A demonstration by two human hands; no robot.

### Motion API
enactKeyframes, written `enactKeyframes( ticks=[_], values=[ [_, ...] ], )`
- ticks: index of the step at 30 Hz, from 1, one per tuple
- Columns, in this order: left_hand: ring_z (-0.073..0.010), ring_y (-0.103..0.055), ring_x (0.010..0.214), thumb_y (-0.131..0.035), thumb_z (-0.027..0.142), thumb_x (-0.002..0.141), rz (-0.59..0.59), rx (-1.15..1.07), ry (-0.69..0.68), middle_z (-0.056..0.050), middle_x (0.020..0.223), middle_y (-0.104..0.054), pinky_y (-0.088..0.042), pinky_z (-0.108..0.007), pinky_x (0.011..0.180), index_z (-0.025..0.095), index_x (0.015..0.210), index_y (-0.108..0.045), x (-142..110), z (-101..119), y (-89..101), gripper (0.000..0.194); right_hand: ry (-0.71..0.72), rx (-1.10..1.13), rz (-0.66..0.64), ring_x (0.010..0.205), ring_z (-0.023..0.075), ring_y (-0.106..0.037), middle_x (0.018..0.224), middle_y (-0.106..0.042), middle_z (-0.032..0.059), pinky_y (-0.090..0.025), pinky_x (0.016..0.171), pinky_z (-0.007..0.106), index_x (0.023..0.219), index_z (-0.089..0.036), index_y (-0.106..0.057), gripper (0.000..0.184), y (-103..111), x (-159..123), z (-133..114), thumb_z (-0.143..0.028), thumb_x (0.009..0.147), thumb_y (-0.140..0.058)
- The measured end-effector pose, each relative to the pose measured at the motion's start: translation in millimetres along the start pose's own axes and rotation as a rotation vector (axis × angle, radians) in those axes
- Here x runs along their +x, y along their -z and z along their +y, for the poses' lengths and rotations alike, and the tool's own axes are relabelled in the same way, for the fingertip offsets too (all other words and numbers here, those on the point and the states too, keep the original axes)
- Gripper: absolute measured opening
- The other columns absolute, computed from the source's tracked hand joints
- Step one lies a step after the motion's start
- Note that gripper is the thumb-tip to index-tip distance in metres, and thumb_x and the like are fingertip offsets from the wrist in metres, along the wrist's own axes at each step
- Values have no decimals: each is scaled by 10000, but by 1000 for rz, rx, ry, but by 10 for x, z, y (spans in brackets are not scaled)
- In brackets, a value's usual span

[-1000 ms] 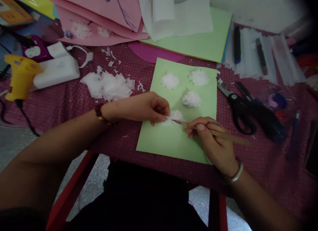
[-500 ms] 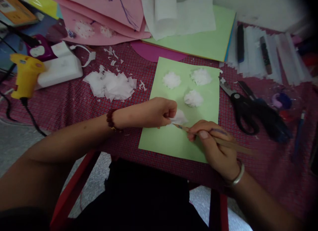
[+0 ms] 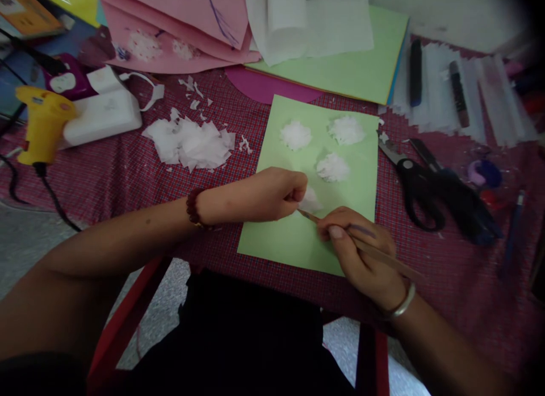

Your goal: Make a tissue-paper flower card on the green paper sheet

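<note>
A light green sheet of paper (image 3: 281,243) lies in front of me with three fluffy white paper puffs on it: one at the upper left (image 3: 296,135), one at the upper right (image 3: 346,130) and one in the middle (image 3: 333,167). My left hand (image 3: 283,193) is closed in a pinch at a small piece of white tissue paper (image 3: 311,199) above the sheet. My right hand (image 3: 361,251) grips a slim pointed wooden stick (image 3: 383,258), its tip beside my left fingertips. Part of the tissue is hidden behind my left fingers.
Cut white tissue pieces (image 3: 191,143) are heaped on the left. Beyond them stand a yellow glue gun (image 3: 45,123) and a white power strip (image 3: 102,118). Black-handled scissors (image 3: 419,186) lie right of the sheet, below clear strips (image 3: 434,95). Pink papers (image 3: 170,21) are at the back.
My right hand has shifted slightly left and the stick has turned a little. My left hand has moved slightly right, its fingers curled further over the tissue.
</note>
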State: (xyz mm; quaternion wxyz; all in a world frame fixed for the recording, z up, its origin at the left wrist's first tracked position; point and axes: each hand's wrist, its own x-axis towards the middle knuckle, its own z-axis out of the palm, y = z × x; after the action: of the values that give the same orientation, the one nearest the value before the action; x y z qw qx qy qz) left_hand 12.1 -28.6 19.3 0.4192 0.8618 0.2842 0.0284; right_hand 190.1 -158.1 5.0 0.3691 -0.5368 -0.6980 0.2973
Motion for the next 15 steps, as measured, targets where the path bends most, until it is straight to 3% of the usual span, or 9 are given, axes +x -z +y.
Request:
enactKeyframes(
  ticks=[5,8,15],
  values=[
    [-80,-419,547,-591,130,777,94,-6,45,42,590,-518,-271,-238,551,146,757,-599,-25,-22,211,27,139,-142,-22,806,189,-631,869,-636,41,-524,667,333,1017,-247,-572,199,-28,-22,22,-108,907,-483],
    [-79,-411,532,-583,166,788,154,22,79,41,577,-510,-262,-246,551,145,740,-620,-36,-90,335,64,243,-264,-31,795,199,-627,841,-630,46,-528,651,331,1042,-221,-551,219,-46,-37,14,-82,884,-488],
    [-77,-422,526,-519,87,749,38,100,14,34,589,-538,-275,-241,542,132,804,-656,-6,-246,242,155,303,-401,-40,726,209,-603,796,-617,52,-508,597,337,994,-224,-542,186,-100,-21,-11,-89,880,-480]
  ],
)
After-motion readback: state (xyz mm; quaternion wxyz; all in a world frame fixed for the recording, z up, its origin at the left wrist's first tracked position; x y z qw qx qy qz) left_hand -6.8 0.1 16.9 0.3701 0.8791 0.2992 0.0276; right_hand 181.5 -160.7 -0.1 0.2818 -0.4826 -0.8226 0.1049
